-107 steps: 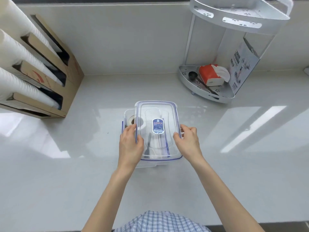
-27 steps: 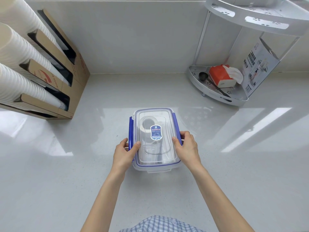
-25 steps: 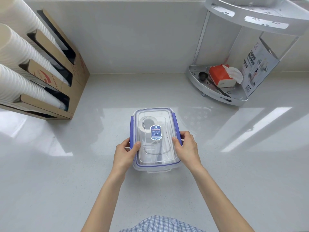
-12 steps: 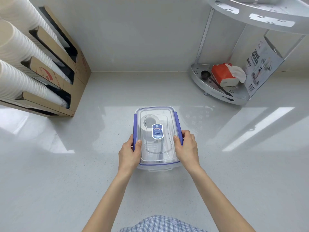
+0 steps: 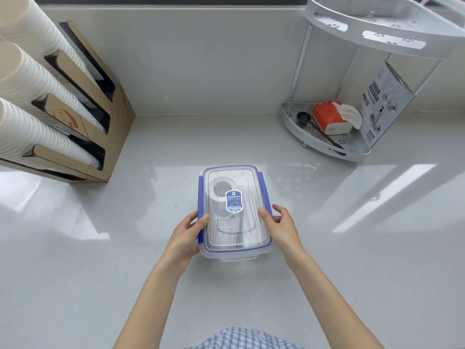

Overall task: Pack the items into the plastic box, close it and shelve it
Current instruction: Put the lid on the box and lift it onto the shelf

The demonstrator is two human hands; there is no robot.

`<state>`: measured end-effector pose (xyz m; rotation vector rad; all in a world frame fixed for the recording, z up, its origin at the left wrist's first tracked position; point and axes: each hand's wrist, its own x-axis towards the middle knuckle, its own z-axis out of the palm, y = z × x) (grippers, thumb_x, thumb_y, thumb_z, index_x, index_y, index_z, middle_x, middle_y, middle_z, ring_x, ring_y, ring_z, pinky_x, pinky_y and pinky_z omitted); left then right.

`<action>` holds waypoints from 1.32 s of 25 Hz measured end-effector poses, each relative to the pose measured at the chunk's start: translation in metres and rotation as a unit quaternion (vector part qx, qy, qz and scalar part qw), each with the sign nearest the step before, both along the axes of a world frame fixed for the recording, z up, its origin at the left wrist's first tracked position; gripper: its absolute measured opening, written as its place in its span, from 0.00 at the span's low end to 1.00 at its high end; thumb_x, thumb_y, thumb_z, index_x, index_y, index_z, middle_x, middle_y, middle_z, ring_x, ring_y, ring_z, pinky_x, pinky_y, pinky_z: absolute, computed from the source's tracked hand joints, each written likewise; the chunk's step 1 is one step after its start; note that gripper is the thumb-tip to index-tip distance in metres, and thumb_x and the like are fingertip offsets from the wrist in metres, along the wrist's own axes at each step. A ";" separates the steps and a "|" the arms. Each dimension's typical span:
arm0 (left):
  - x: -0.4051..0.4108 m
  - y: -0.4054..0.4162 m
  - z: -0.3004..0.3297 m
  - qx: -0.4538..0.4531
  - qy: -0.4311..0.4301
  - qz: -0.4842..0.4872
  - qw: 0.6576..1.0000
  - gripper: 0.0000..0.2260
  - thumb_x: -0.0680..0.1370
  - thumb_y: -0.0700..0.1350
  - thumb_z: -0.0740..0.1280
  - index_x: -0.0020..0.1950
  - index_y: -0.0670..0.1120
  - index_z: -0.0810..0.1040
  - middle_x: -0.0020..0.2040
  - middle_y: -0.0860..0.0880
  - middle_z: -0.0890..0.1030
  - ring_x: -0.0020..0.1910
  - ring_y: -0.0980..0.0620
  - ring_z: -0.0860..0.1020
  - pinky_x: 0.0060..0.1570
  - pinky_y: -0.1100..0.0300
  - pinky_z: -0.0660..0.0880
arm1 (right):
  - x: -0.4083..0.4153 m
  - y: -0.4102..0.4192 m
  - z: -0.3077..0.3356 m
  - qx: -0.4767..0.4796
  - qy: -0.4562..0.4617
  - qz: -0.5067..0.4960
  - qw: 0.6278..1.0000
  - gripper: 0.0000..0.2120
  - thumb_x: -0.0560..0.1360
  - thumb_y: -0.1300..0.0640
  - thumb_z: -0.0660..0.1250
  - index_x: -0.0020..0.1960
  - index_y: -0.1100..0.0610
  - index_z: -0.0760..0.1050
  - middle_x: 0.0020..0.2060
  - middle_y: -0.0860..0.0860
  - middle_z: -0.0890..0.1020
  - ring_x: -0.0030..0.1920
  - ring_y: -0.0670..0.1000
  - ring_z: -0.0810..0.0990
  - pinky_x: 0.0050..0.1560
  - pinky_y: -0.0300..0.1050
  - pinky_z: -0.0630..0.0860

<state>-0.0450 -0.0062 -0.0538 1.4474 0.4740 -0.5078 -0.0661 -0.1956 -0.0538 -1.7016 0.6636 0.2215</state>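
Hands, left (image 5: pixel 185 234) and right (image 5: pixel 281 227), clasp clear lidded plastic box (image 5: pixel 235 212), blue side latches down.

The box (image 5: pixel 234 250) under my bare hands is clear, smooth plastic, its lid (image 5: pixel 235 217) glossy with opaque blue plastic clips (image 5: pixel 266 195) and a shiny printed sticker (image 5: pixel 234 201). It rests on a pale, polished counter (image 5: pixel 327 248) that mirrors bright light. To my left, brown matt cardboard holders (image 5: pixel 110 137) carry ribbed white paper cups (image 5: pixel 30 84); to my right stands a white perforated metal rack (image 5: pixel 324 144), and a woven checked cloth (image 5: pixel 246 340) shows below.
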 end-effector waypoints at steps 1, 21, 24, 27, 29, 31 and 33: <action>0.000 0.000 0.000 -0.011 0.004 0.002 1.000 0.18 0.75 0.46 0.64 0.65 0.47 0.70 0.48 0.51 0.80 0.44 0.53 0.78 0.36 0.59 0.78 | 0.000 -0.001 -0.001 0.006 0.004 0.001 1.000 0.28 0.74 0.46 0.63 0.70 0.55 0.60 0.51 0.52 0.73 0.54 0.52 0.72 0.54 0.43 0.66; 0.029 -0.034 0.099 -0.063 -0.161 -0.052 0.984 0.13 0.74 0.48 0.65 0.58 0.49 0.78 0.41 0.56 0.83 0.41 0.55 0.78 0.42 0.60 0.76 | 0.010 -0.048 0.113 0.026 -0.189 0.006 0.982 0.03 0.72 0.52 0.67 0.45 0.49 0.79 0.42 0.52 0.82 0.42 0.50 0.79 0.46 0.42 0.74; 0.041 -0.049 0.131 -0.069 -0.202 -0.072 0.974 0.14 0.75 0.48 0.65 0.60 0.48 0.77 0.44 0.54 0.83 0.42 0.55 0.77 0.40 0.62 0.76 | 0.015 -0.065 0.144 0.012 -0.227 0.011 0.974 0.07 0.73 0.55 0.67 0.50 0.53 0.79 0.40 0.48 0.83 0.40 0.47 0.79 0.39 0.33 0.75; 0.051 -0.066 0.162 -0.080 -0.235 -0.093 0.964 0.14 0.74 0.48 0.65 0.59 0.47 0.77 0.45 0.53 0.81 0.40 0.56 0.77 0.35 0.65 0.78 | 0.022 -0.087 0.178 -0.029 -0.256 0.003 0.966 0.12 0.73 0.54 0.67 0.55 0.55 0.77 0.38 0.45 0.80 0.38 0.44 0.77 0.33 0.30 0.73; 0.055 -0.078 0.179 -0.090 -0.253 -0.109 0.957 0.11 0.75 0.47 0.65 0.55 0.47 0.78 0.42 0.54 0.81 0.36 0.58 0.78 0.34 0.67 0.79 | 0.028 -0.104 0.200 -0.058 -0.263 -0.014 0.963 0.16 0.72 0.52 0.68 0.58 0.53 0.73 0.41 0.49 0.79 0.43 0.49 0.77 0.36 0.37 0.71; 0.059 -0.091 0.195 -0.101 -0.263 -0.124 0.951 0.11 0.75 0.46 0.65 0.56 0.46 0.77 0.44 0.52 0.81 0.37 0.57 0.79 0.38 0.64 0.80 | 0.033 -0.120 0.219 -0.080 -0.268 -0.019 0.960 0.20 0.71 0.50 0.69 0.61 0.54 0.72 0.48 0.55 0.80 0.49 0.55 0.78 0.40 0.42 0.72; 0.064 -0.105 0.210 -0.115 -0.263 -0.133 0.949 0.14 0.74 0.45 0.65 0.59 0.44 0.75 0.45 0.51 0.81 0.39 0.55 0.79 0.39 0.63 0.80 | 0.037 -0.135 0.237 -0.098 -0.276 -0.014 0.956 0.21 0.71 0.50 0.69 0.62 0.55 0.72 0.50 0.57 0.80 0.47 0.54 0.79 0.39 0.41 0.73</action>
